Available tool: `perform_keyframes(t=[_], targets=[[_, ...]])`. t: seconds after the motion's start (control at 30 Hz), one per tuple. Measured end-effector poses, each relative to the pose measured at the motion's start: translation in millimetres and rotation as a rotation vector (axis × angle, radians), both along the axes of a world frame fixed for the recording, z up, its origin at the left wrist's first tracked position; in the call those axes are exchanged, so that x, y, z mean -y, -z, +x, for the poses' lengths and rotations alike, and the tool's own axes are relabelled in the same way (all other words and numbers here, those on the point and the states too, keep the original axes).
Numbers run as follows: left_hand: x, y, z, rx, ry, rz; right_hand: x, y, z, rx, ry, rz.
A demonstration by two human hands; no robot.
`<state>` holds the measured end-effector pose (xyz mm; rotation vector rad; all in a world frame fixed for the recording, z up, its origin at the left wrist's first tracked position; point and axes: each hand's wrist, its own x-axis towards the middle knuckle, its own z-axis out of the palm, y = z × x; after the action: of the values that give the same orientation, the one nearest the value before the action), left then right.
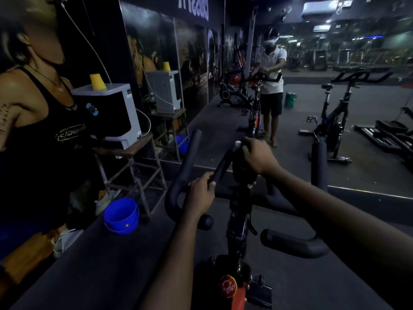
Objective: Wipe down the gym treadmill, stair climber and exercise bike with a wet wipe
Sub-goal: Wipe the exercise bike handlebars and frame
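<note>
I stand over a black exercise bike [237,220] with padded handlebars [183,173] and a red knob [228,285] low on its frame. My left hand [199,193] grips the inner bar of the handlebars. My right hand [259,156] is curled over the top of the small black console [242,173] at the centre. A scrap of white wet wipe [237,143] shows at its fingertips. A wall mirror in front reflects me and the bike.
A blue bucket [121,215] sits on the floor to the left, beside a wooden stand [131,153] bearing a white machine [111,113] with a yellow cup [97,81]. A poster of a person covers the left wall. Another bike [335,121] shows in the mirror at the right.
</note>
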<state>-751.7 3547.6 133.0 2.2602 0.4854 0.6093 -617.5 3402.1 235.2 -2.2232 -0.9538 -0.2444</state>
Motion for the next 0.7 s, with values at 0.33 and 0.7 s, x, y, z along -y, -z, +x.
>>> perform_keyframes(t=[0.33, 0.7], targets=[[8, -7, -1, 0.007, -0.052, 0.003, 20, 30, -11, -0.729, 0.347, 0.388], [21, -8, -21, 0.103, -0.159, 0.086, 34, 68, -71, -0.359, 0.455, 0.551]])
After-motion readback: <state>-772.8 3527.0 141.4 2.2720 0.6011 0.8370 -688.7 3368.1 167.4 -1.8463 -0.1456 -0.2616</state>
